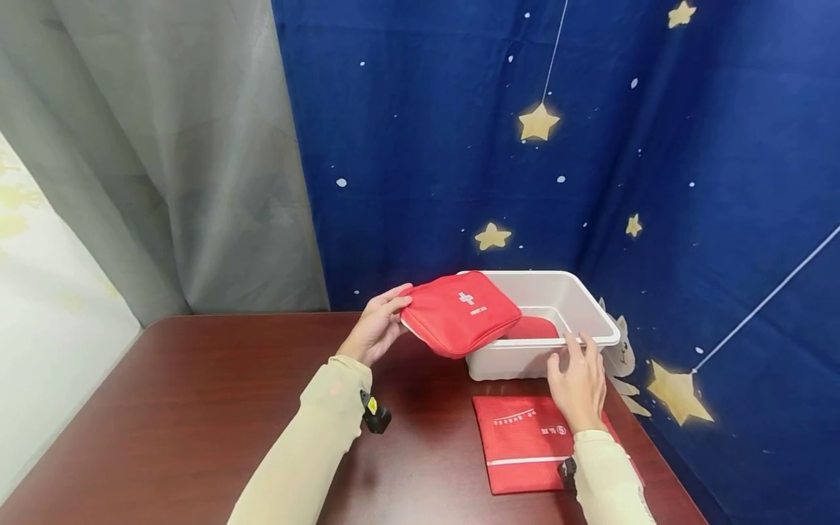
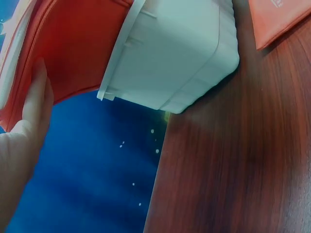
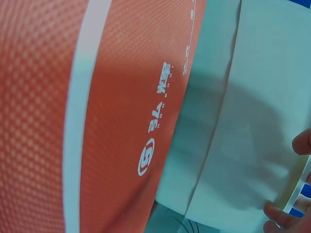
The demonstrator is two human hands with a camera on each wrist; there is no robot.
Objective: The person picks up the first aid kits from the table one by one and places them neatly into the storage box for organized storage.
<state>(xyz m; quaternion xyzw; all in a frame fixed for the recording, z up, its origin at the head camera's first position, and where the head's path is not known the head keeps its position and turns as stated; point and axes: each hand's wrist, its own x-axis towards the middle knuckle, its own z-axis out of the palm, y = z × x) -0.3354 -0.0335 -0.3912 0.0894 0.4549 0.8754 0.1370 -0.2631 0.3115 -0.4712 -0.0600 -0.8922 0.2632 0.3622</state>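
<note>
Left of the two hands pinches a red first-aid pouch [image 1: 453,315] — tilted over the left end of a white bin [image 1: 508,362].

Left hand [image 1: 377,329] has its thumb on top at the pouch's left end. Right hand [image 1: 580,380] at the bin's front rim, fingers bent, thumb apart — can't tell if it grips. Red item [image 1: 533,328] inside bin, partly hidden. Red flat folder [image 1: 521,474] with white stripe lies on the tabletop [image 1: 230,408] in front of the bin, below right forearm.
</note>
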